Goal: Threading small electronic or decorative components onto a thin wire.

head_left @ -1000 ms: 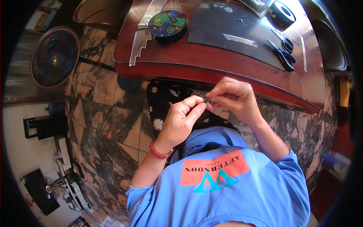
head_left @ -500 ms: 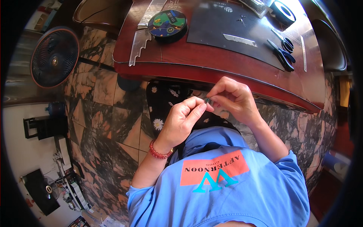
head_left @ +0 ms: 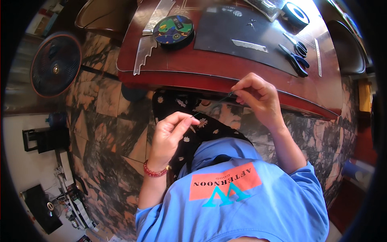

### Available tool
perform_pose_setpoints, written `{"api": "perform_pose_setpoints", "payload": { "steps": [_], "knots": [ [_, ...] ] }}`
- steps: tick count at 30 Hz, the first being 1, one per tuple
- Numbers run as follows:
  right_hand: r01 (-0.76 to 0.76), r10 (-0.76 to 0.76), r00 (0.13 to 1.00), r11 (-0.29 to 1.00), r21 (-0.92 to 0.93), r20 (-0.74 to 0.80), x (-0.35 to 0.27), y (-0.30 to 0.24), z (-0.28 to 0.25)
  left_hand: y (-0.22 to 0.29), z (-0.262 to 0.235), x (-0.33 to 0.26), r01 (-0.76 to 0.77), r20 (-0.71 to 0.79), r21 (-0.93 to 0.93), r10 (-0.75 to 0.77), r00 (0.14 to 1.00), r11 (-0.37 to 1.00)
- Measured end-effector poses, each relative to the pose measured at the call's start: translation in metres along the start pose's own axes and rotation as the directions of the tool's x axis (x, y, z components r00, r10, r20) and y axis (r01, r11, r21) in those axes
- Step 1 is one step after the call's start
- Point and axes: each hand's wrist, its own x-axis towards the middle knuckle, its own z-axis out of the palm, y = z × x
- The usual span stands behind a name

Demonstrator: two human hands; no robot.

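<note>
My left hand (head_left: 166,135) and right hand (head_left: 261,97) each pinched, thumb to finger, one thin dark thread (head_left: 222,99), which ran between them above my lap, near the bench (head_left: 173,63). There lay one round patterned case (head_left: 173,30), one black mat (head_left: 217,36) and one white-faced ring (head_left: 296,15). One red bracelet (head_left: 155,172) circled my left wrist.

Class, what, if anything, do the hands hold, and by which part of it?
Left hand and right hand each pinch a thin greenish strand, running between them; whether at its ends cannot be told.
</note>
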Motion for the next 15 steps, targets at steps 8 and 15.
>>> {"api": "perform_pose_setpoints", "payload": {
  "steps": [8,15],
  "knots": [
    [-0.036,0.035,0.996,0.999,-0.009,-0.081,0.0,-0.001,-0.012,-0.011,-0.034,-0.015,-0.046,-0.075,-0.472,0.012,0.997,0.881],
    [-0.032,0.02,0.989,0.996,-0.079,-0.143,0.0,-0.008,-0.018,-0.027,-0.043,-0.005,-0.138,-0.512,0.386,0.336,0.79,0.912]
  ]
}}
